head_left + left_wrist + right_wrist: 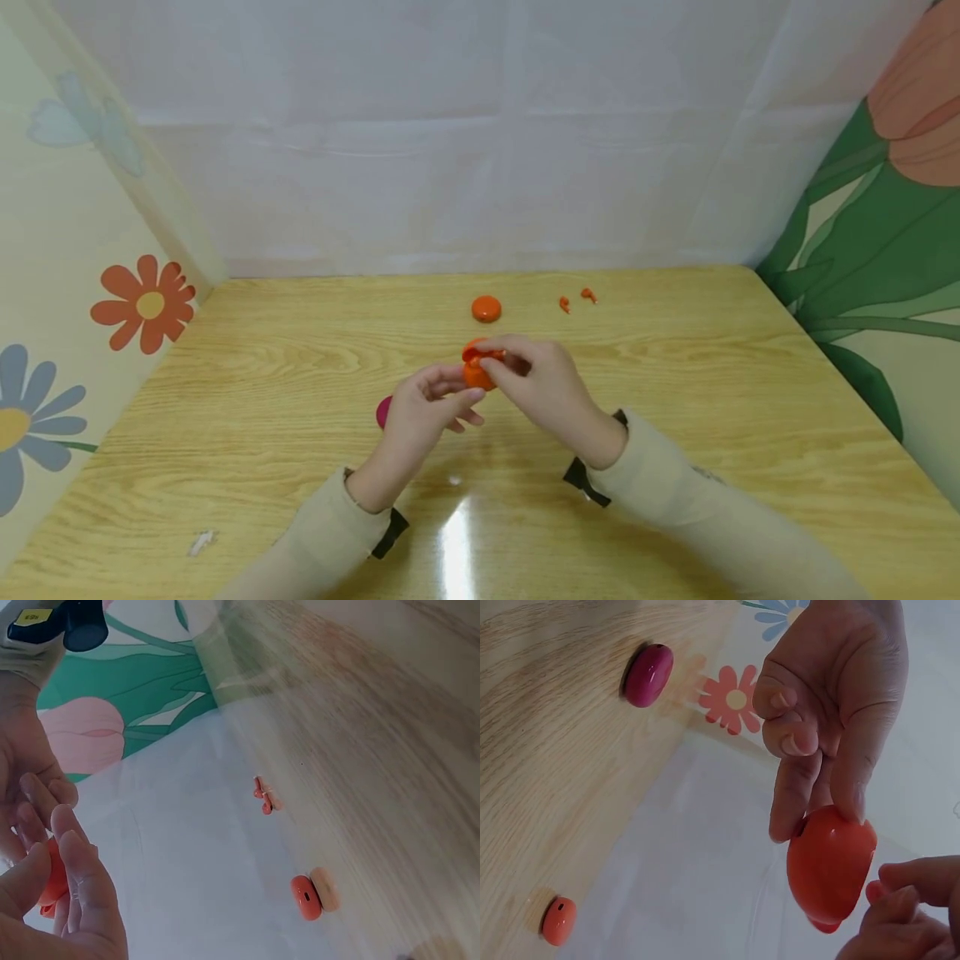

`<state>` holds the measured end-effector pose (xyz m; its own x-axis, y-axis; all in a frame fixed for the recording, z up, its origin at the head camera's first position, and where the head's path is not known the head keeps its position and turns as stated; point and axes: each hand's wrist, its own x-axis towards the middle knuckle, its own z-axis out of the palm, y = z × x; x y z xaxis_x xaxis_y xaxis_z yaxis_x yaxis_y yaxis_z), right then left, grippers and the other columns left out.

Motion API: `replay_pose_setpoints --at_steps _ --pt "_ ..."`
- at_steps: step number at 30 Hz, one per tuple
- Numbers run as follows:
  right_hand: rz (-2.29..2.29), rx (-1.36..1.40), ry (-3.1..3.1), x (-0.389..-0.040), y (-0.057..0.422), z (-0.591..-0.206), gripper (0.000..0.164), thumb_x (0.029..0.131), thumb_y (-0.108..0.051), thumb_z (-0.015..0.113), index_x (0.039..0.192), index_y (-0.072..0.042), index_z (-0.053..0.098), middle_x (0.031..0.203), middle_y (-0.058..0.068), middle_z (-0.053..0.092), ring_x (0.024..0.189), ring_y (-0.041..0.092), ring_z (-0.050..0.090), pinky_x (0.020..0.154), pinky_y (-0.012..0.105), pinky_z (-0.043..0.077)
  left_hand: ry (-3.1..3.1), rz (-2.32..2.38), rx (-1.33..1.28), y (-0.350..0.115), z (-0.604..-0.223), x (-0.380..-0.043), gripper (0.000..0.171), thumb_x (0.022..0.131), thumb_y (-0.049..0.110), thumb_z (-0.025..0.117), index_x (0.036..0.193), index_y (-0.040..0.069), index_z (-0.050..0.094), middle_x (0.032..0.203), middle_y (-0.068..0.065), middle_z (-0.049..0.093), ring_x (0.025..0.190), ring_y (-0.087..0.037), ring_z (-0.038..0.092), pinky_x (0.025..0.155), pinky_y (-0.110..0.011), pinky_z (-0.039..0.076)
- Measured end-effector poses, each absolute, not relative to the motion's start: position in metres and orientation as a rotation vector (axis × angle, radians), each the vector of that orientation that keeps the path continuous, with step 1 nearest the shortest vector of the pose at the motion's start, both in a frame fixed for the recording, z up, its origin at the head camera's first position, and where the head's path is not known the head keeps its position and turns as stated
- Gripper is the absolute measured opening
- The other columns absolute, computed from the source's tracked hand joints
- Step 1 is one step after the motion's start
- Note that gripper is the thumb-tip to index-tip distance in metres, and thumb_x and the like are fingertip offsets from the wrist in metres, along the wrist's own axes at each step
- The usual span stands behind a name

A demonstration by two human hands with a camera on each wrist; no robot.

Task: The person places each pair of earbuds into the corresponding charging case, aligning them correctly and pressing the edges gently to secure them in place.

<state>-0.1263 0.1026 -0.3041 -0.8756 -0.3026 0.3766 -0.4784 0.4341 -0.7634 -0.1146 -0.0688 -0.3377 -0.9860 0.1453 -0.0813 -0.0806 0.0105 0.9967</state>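
My left hand (420, 412) grips an orange earbud case (478, 380) between thumb and fingers, above the middle of the table. Its lid stands open in the head view. With thumb and fingertips, my right hand (551, 383) pinches a small orange earbud (874, 891) right beside the case; the right fingers cover most of it. In the right wrist view the case (831, 862) hangs below the left thumb, its rounded side toward the camera, so its inside is hidden. Behind the left hand a magenta case (383, 412) lies on the table, partly covered in the head view.
Another orange case (486, 308), closed, sits farther back on the wooden table (300, 333). To its right lie two loose orange earbuds, a nearer one (564, 305) and a farther one (589, 295). A white cloth backdrop (375, 192) rises along the table's far edge.
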Motion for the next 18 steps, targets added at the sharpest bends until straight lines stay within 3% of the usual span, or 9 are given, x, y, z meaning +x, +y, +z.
replay_pose_setpoints --at_steps 3,5,11,18 --pt "1.449 0.631 -2.479 -0.129 0.108 -0.306 0.019 0.092 0.002 0.067 0.111 0.002 0.072 0.07 0.006 0.059 0.058 0.012 0.042 0.051 0.023 0.036 2.08 2.13 0.05 -0.069 -0.338 -0.116 0.023 0.092 0.0 0.069 0.113 -0.007 0.065 0.096 -0.012 0.075 0.062 -0.01 0.069 0.059 -0.022 0.053" --pt "1.461 0.623 -2.483 -0.132 0.113 -0.308 0.023 0.092 0.002 0.067 0.114 0.004 0.07 0.074 0.006 0.056 0.062 0.014 0.045 0.055 0.023 0.039 2.06 2.144 0.044 -0.069 -0.339 -0.117 0.023 0.092 -0.001 0.069 0.113 -0.008 0.064 0.095 -0.011 0.075 0.062 -0.01 0.069 0.059 -0.022 0.053" --pt "1.666 0.728 -2.571 -0.14 0.125 -0.315 0.038 0.095 -0.001 0.064 0.131 0.008 0.058 0.094 0.014 0.066 0.083 0.017 0.058 0.068 0.025 0.048 2.012 2.137 0.034 -0.073 -0.34 -0.118 0.025 0.093 0.0 0.067 0.117 -0.007 0.064 0.095 -0.01 0.075 0.064 -0.012 0.07 0.061 -0.024 0.054" --pt "1.921 0.698 -2.589 -0.144 0.132 -0.318 0.046 0.097 -0.002 0.062 0.14 0.009 0.05 0.104 0.018 0.065 0.09 0.018 0.06 0.079 0.027 0.055 1.98 2.141 0.066 -0.074 -0.338 -0.12 0.028 0.094 -0.002 0.065 0.12 -0.012 0.061 0.095 -0.012 0.075 0.064 -0.01 0.07 0.062 -0.022 0.055"
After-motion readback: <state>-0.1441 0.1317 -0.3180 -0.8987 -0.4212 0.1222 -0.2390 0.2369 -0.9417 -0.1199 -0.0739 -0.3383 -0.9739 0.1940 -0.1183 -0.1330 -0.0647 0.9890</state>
